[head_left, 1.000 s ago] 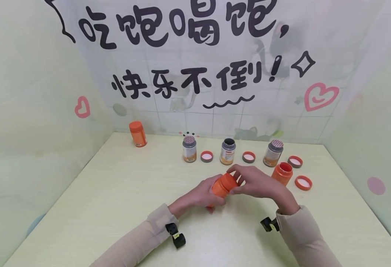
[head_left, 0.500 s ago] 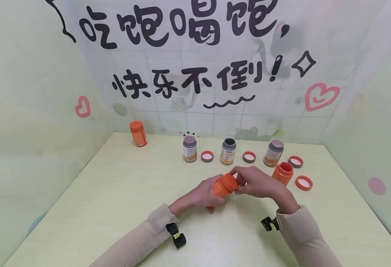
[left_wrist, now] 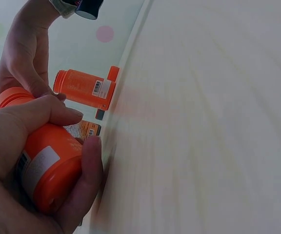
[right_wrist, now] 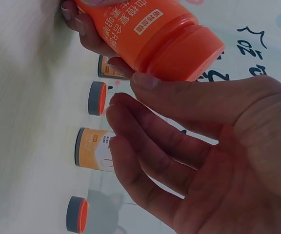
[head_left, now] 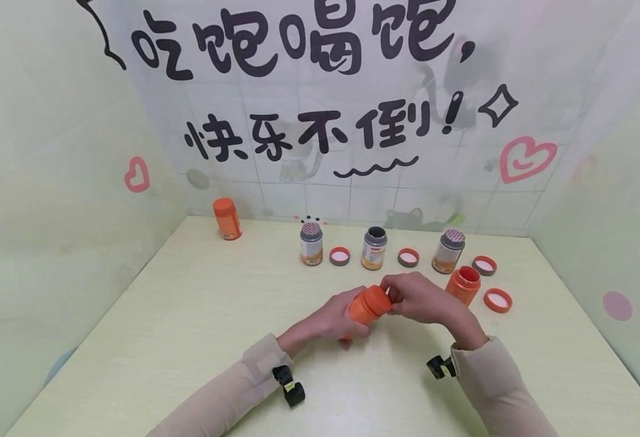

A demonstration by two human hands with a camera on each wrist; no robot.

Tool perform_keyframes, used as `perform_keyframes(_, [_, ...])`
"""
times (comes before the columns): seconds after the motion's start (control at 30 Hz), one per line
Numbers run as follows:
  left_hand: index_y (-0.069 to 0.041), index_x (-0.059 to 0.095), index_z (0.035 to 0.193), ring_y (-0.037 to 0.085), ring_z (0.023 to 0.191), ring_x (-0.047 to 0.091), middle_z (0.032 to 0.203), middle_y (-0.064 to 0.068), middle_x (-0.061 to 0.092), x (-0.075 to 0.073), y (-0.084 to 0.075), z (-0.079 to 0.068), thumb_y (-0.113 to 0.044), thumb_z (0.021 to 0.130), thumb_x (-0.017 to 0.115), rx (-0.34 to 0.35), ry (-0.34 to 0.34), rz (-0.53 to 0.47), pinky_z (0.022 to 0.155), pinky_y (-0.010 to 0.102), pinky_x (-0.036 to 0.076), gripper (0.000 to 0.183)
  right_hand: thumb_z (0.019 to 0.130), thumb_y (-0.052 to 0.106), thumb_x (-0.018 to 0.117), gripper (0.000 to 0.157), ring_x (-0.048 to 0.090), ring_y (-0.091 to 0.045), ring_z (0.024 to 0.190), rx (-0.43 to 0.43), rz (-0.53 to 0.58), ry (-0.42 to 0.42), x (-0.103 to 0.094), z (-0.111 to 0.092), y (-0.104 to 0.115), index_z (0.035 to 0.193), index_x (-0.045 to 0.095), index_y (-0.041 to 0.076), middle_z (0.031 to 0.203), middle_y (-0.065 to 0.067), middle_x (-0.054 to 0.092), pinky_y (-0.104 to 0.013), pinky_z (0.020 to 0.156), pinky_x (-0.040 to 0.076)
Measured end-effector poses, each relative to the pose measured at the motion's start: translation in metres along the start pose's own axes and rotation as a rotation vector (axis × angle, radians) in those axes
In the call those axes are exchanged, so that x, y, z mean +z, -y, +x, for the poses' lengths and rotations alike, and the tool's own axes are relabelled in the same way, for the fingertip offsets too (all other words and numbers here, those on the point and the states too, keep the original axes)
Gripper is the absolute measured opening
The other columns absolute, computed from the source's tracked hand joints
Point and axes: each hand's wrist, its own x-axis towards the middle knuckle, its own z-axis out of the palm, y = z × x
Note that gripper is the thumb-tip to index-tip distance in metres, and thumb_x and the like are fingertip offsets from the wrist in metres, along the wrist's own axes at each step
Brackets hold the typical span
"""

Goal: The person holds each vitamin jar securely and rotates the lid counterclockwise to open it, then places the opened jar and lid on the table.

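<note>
My left hand point(head_left: 335, 318) grips an orange plastic bottle point(head_left: 363, 311) tilted above the table, its fingers and thumb wrapped round the body. The orange screw cap point(head_left: 377, 298) is on and points up to the right. In the left wrist view the base of the bottle point(left_wrist: 52, 170) faces the camera. With bent fingers, my right hand point(head_left: 419, 297) is at the right edge of the cap. The right wrist view has its thumb tip point(right_wrist: 146, 81) against the cap's lower rim point(right_wrist: 172, 66). Whether a seal strip lies under the thumb is hidden.
Grey-necked bottles point(head_left: 311, 250) stand along the back, with upturned lids point(head_left: 339, 256) beside them. An uncapped orange bottle point(head_left: 463, 285) and an orange lid point(head_left: 497, 300) are right of my right hand. A capped orange bottle point(head_left: 227, 221) stands back left.
The fingers of my right hand have drawn together, from spread over the side of the cap to bunched at its right edge. My left hand and the bottle have hardly moved.
</note>
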Motion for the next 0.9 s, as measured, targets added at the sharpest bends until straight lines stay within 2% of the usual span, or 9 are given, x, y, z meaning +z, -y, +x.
perform_keyframes(0.2, [-0.027,0.053,0.112,0.02,0.059,0.062,0.091,0.004,0.058,0.001,-0.001,-0.001,-0.005,0.079,0.073,0.0,0.001,0.004,0.047,0.035,0.057,0.044,0.086,0.0,0.072,0.027,0.06,-0.012,0.077,-0.016,-0.015,-0.007,0.0,0.0,0.001,0.109,0.068,0.012,0.087,0.002,0.069,-0.031,0.078,0.059])
perform_keyframes(0.37, [-0.025,0.053,0.111,0.02,0.058,0.062,0.091,0.004,0.058,0.001,-0.002,-0.002,-0.006,0.079,0.073,0.0,0.001,0.008,0.046,0.036,0.057,0.043,0.084,-0.008,0.065,0.039,0.06,-0.015,0.083,-0.005,-0.03,-0.009,0.0,-0.002,0.005,0.119,0.065,0.01,0.093,0.001,0.068,-0.033,0.08,0.059])
perform_keyframes(0.6, [-0.026,0.053,0.112,0.021,0.054,0.061,0.091,0.005,0.058,0.0,-0.002,-0.001,-0.007,0.079,0.074,-0.018,0.002,0.003,0.046,0.037,0.057,0.044,0.08,-0.012,0.06,0.053,0.062,-0.016,0.095,0.012,-0.019,-0.006,-0.001,-0.005,0.011,0.126,0.062,0.014,0.106,0.0,0.069,-0.036,0.085,0.059])
perform_keyframes(0.9, [-0.031,0.05,0.126,0.022,0.058,0.063,0.1,0.005,0.058,-0.001,-0.002,-0.001,-0.01,0.081,0.075,-0.026,0.021,-0.012,0.047,0.037,0.058,0.056,0.082,-0.011,0.062,0.053,0.062,-0.019,0.105,-0.064,-0.026,-0.023,-0.002,-0.008,0.017,0.128,0.062,0.015,0.115,0.0,0.068,-0.038,0.086,0.06])
